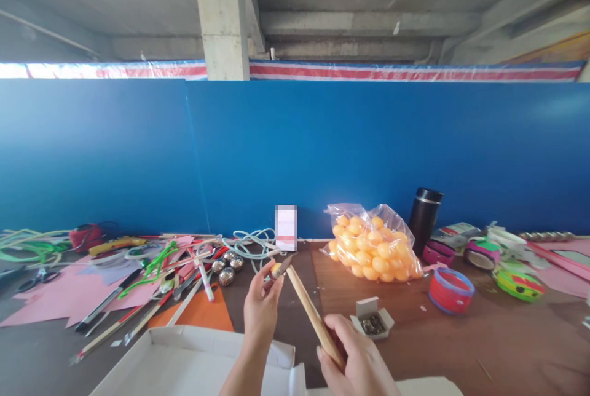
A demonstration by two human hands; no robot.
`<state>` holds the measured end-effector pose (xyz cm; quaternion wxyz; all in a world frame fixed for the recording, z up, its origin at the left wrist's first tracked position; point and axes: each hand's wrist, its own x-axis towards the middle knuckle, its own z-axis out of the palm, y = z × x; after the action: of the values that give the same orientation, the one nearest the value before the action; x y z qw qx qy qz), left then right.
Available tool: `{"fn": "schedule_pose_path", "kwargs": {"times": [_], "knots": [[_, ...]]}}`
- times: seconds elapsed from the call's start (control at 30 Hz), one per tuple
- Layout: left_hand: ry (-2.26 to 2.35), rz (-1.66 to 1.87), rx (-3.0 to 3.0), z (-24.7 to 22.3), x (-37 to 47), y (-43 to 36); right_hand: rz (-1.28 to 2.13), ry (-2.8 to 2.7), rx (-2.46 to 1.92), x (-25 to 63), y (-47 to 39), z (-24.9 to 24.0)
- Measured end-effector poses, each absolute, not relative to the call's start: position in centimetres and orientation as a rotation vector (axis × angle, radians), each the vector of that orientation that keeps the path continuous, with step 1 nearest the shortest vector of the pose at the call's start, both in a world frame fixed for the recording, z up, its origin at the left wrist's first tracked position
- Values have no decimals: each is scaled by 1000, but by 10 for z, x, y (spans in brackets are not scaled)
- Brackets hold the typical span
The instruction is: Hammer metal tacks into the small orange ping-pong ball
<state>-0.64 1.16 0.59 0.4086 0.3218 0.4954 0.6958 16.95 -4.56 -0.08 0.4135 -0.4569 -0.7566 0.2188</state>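
Hammer (pixel 316 316) held in the right hand (pixel 359 353), beside a small yellow piece (pixel 276 270) in the left hand (pixel 260 307).
The wooden handle is gripped toward its lower end, fingers and thumb closed around it, probably so that the head is set well forward of the knuckles. The yellow piece is pinched between left thumb and fingertips, perhaps for steadiness; whether it is touched by the dark head cannot be told. Both are held between the metallic balls (pixel 227 270) and the bag of orange balls (pixel 371 251). Small metal parts (pixel 372 324) are contained in an open box (pixel 367 305), presumably against scattering.
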Motion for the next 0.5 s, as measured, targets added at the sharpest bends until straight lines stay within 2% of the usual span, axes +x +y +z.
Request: {"fn": "schedule_pose_path", "kwargs": {"times": [0.5], "knots": [[1212,1730,722,-1,-10,13,570,-1871,-1159,170,-44,1]]}}
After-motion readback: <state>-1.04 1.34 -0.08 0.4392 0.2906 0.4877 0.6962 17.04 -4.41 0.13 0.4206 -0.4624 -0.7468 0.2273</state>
